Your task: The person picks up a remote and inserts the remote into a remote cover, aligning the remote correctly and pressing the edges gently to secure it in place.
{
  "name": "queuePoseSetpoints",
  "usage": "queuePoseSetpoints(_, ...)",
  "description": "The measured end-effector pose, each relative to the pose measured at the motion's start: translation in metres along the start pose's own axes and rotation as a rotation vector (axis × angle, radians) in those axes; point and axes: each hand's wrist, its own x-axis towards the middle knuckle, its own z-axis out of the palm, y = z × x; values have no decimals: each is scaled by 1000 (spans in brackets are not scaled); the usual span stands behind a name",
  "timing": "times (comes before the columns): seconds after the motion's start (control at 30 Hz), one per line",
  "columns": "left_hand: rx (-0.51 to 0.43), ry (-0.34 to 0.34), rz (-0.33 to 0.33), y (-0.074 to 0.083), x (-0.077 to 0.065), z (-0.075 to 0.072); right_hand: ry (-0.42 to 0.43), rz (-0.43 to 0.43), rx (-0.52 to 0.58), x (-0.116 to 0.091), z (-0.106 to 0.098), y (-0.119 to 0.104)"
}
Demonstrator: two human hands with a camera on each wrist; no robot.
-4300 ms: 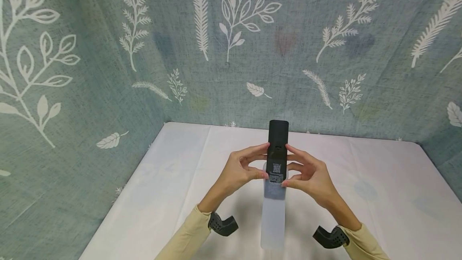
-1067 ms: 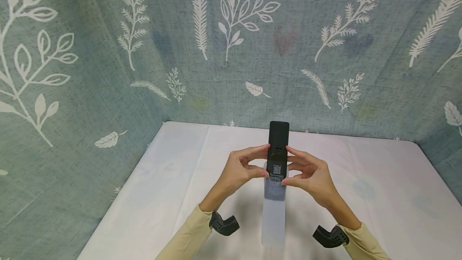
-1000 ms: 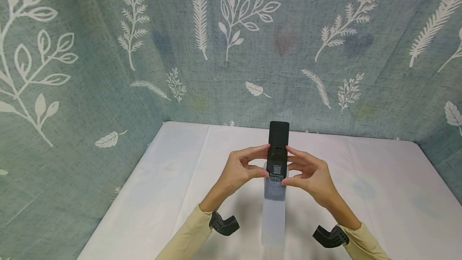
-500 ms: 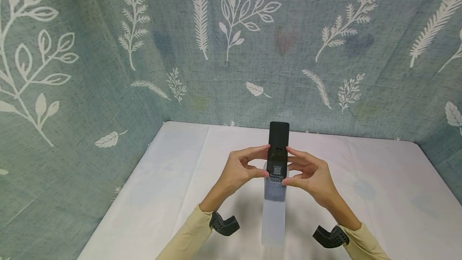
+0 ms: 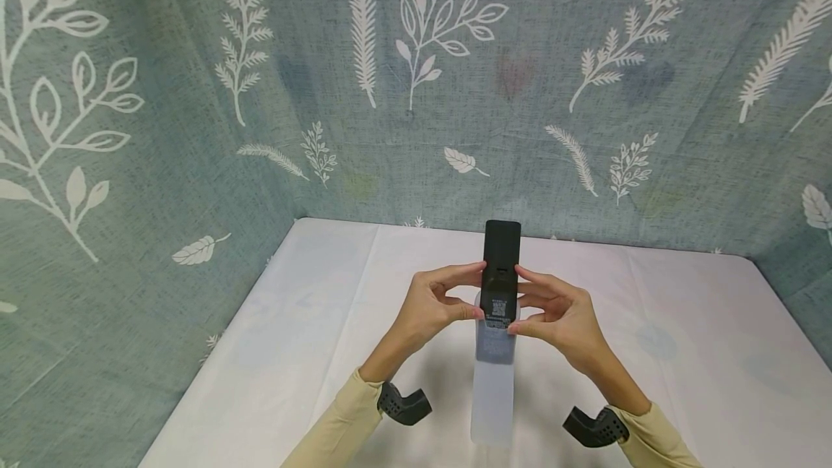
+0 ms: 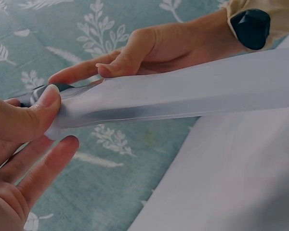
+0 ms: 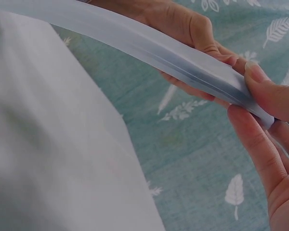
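Back side up, a black remote control (image 5: 502, 244) with a printed QR label sits partly inside a long translucent white sleeve (image 5: 492, 403). Its lower end shows as a grey-blue shape through the sleeve. My left hand (image 5: 432, 302) pinches the left edges of the remote and the sleeve's mouth, thumb near the label. My right hand (image 5: 562, 316) does the same from the right. In the left wrist view the sleeve (image 6: 192, 89) stretches off toward the person, its far half flat. The right wrist view shows my right thumb (image 7: 267, 89) on top of the sleeve's mouth.
A white-covered table (image 5: 364, 352) lies under the hands. Behind and to the left hangs a green-grey curtain (image 5: 364, 150) with white leaf prints. Both wrists carry black camera mounts (image 5: 404, 404) over beige sleeves.
Over the last few seconds the remote has slid slightly deeper into the sleeve, toward the person. Both hands keep nearly the same place and grip.
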Motion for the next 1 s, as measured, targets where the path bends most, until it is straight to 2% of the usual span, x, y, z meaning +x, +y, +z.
queuePoseSetpoints(0.13,-1,-14,8,-1,-1,-1,-12,-7,12,0,1,-1)
queuePoseSetpoints(0.23,-9,-41,1,-1,-1,-2,-52,-11,33,1,1,-1)
queuePoseSetpoints(0.43,-9,-114,-32,1,-2,-4,-159,60,119,3,-2,-4)
queuePoseSetpoints(0.6,-51,-160,-39,2,-2,-3,-224,100,114,6,-4,-7)
queuePoseSetpoints(0.8,-109,-229,-38,3,-1,-4,-266,135,119,5,-5,-9)
queuePoseSetpoints(1.0,-113,-287,-43,3,0,-6,-285,138,130,4,-5,-11)
